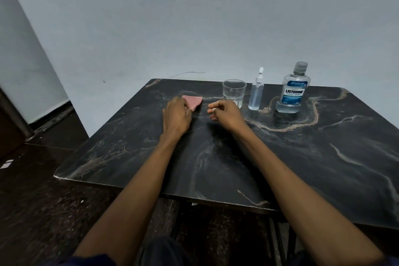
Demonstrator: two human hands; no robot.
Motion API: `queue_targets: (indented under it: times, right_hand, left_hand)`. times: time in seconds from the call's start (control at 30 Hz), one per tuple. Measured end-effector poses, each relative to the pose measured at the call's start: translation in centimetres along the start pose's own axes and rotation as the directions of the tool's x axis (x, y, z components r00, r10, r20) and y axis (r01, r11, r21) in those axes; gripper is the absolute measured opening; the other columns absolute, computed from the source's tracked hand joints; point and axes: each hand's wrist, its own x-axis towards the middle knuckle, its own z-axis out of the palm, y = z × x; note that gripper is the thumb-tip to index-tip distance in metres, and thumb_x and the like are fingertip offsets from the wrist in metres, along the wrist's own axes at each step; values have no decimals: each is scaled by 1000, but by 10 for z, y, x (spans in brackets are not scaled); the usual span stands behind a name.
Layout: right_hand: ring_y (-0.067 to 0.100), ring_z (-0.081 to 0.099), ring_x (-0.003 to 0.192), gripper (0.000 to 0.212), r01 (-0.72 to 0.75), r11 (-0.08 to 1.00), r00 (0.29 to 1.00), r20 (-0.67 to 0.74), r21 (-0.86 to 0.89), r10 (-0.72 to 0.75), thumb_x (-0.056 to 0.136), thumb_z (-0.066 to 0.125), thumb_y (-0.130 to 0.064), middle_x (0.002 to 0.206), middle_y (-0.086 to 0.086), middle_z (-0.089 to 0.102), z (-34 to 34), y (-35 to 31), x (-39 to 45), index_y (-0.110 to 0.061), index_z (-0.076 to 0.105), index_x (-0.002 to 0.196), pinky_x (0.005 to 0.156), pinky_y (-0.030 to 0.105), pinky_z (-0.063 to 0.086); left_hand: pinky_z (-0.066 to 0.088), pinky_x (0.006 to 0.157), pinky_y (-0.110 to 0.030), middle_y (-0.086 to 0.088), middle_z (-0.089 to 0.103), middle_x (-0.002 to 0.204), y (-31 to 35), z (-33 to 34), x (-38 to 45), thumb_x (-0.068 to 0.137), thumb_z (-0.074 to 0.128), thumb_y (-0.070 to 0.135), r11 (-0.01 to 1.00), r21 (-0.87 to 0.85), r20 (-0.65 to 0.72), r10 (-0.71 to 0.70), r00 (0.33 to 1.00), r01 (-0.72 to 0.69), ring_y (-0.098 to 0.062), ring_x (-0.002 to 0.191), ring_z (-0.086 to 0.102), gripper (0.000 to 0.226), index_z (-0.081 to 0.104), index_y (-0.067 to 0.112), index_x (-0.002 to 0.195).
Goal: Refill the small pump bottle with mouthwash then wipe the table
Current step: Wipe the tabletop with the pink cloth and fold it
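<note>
- My left hand (177, 114) lies on the folded pink wiping cloth (193, 101), fingers over its near edge; whether they grip it I cannot tell, though I judge they are steadying it for wiping
- My right hand (224, 112) hovers beside it, fingers loosely curled, holding nothing
- The small clear pump bottle (256, 92) stands upright, long axis vertical, nozzle up, between the empty clear glass tumbler (234, 92) and the capped clear mouthwash bottle with blue label (292, 89), at the far side of the dark marbled table (313, 157)

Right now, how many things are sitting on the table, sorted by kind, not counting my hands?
Bottles: 2, the mouthwash bottle and the small pump bottle
Glasses: 1, the clear glass
Cloths: 1, the pink cloth under the left hand
Total: 4
</note>
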Motion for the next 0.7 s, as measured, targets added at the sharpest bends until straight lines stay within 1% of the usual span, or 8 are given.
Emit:
queue_targets:
  times: [0.07, 0.13, 0.2, 0.3, 0.33, 0.5, 0.57, 0.7]
  right_hand:
    - [17, 64, 72, 27, -77, 989, 997, 40, 123, 72, 104, 45, 8, 103, 20, 72, 5, -3, -3, 10, 69, 117, 71, 25, 61]
    - [21, 66, 74, 28, -156, 959, 986, 87, 237, 139, 107, 49, 1, 107, 31, 71, 9, -5, -6, 17, 66, 124, 69, 22, 61]
    - [31, 65, 84, 31, -208, 907, 975, 148, 366, 163, 110, 52, -11, 113, 39, 68, 11, -9, -9, 15, 68, 116, 80, 30, 62]
    - [32, 60, 95, 36, -227, 839, 968, 210, 494, 138, 115, 44, -32, 109, 19, 69, 7, -14, -11, -8, 68, 103, 94, 40, 58]
    - [28, 63, 94, 39, -232, 821, 967, 219, 521, 134, 115, 41, -38, 109, 14, 70, 4, -15, -11, -10, 67, 107, 94, 41, 57]
    - [23, 65, 96, 54, -256, 697, 962, 244, 670, 119, 113, 39, -49, 111, 13, 69, -6, -21, -15, -3, 61, 131, 76, 36, 59]
    - [26, 66, 98, 59, -273, 622, 960, 250, 734, 125, 114, 38, -48, 118, 18, 68, -7, -24, -18, 2, 59, 138, 79, 39, 59]
    - [20, 63, 78, 54, -294, 522, 956, 241, 801, 169, 115, 35, -43, 109, 19, 66, -5, -25, -23, 1, 54, 140, 71, 34, 55]
  left_hand:
    - [55, 79, -39, -5, 67, 106, 3, -2, 1, 99, 65, 25, 970, -236, -79, -74, 994, 53, -15, 92, 67, 11, 69, 15, 98]
    - [54, 65, -26, 3, 69, 92, 10, -4, 1, 99, 67, 22, 880, -471, -119, -130, 984, 59, 3, 74, 66, 9, 67, 16, 92]
    - [61, 62, -26, 0, 71, 90, 19, -6, 3, 101, 67, 15, 698, -706, 0, -169, 986, 120, 0, 71, 71, 6, 67, 11, 96]
    - [63, 67, -32, -3, 75, 94, 25, -14, 2, 103, 64, 13, 349, -891, 279, -84, 956, 291, -13, 80, 75, 10, 67, 17, 94]
    - [61, 70, -31, -3, 75, 95, 25, -17, 1, 102, 65, 14, 295, -898, 336, -20, 941, 327, -13, 84, 73, 13, 68, 20, 91]
    - [55, 77, -27, 2, 75, 100, 28, -18, -7, 94, 71, 19, 348, -867, 445, 220, 868, 356, -12, 90, 67, 12, 78, 25, 87]
    - [54, 80, -27, 2, 78, 102, 28, -17, -9, 92, 72, 17, 363, -856, 466, 233, 854, 368, -13, 88, 69, 13, 83, 24, 90]
    - [58, 78, -21, -3, 82, 100, 23, -16, -8, 90, 74, 19, 322, -860, 482, 253, 839, 396, -11, 88, 77, 17, 86, 21, 102]
